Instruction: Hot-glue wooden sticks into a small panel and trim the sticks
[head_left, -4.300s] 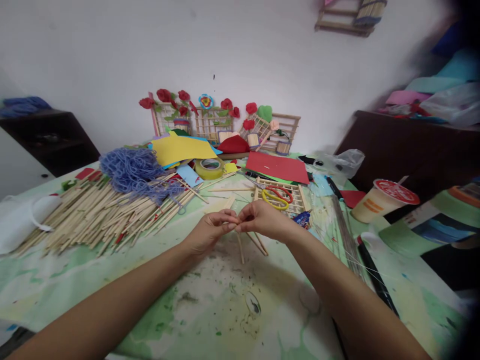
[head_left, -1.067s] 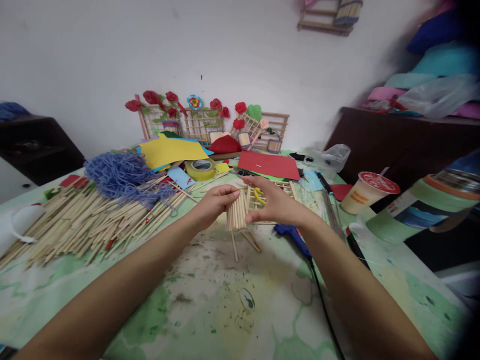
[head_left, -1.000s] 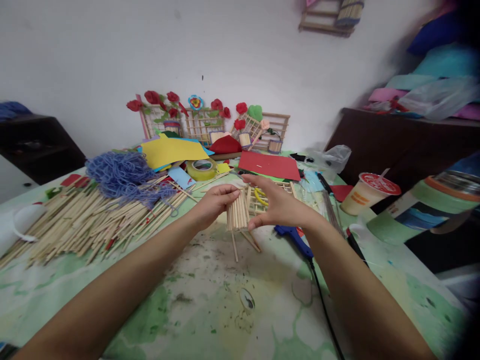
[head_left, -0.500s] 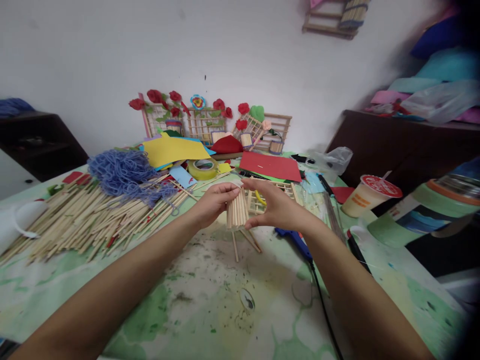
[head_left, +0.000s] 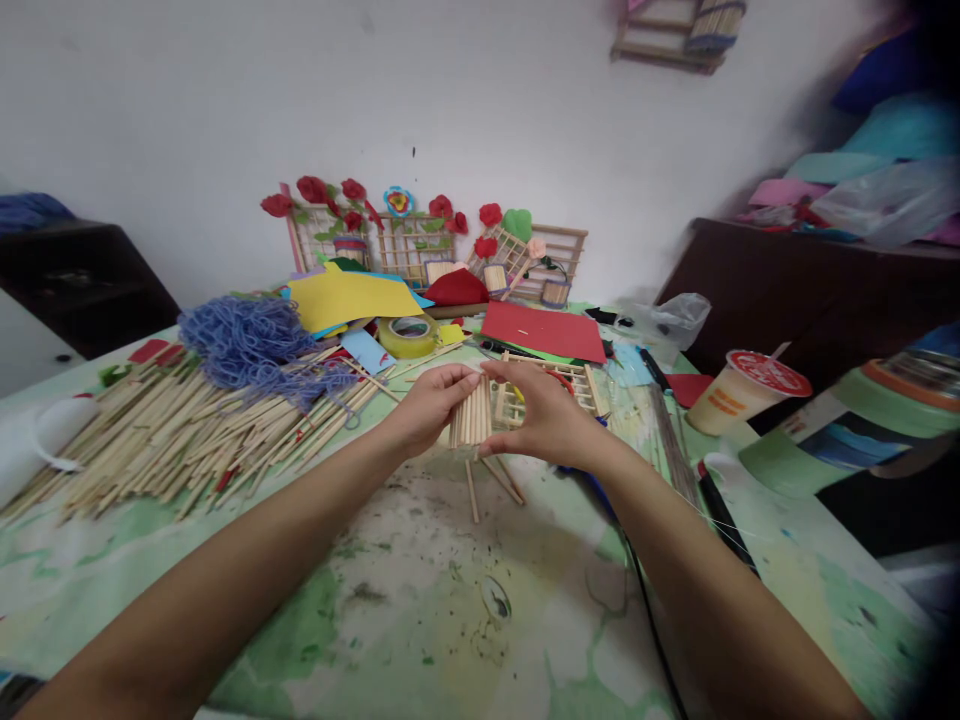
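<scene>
In front of me is a small row of short pale wooden sticks point(head_left: 471, 418), set side by side like a little panel or pot wall. My left hand point(head_left: 433, 408) pinches its upper left side between thumb and fingers. Around its right side curves my right hand point(head_left: 546, 412), with fingertips at the top edge and the thumb near the bottom. The far side of the stick piece is hidden. A few loose sticks point(head_left: 472, 490) lie on the table below it. Behind my right hand lies a stick lattice point(head_left: 583, 388), partly covered.
Left lie a pile of sticks point(head_left: 187, 440) and blue yarn point(head_left: 240, 340). Yellow sheets point(head_left: 352, 300), tape point(head_left: 407, 336) and red sheets point(head_left: 544, 332) sit further back. A blue tool point(head_left: 598, 492) with a black cord, a cup point(head_left: 742, 395) and a green flask point(head_left: 832, 430) are right.
My right hand has shifted slightly, and the stick piece has turned a little between my hands. The whole view has moved slightly; the other things stay in place.
</scene>
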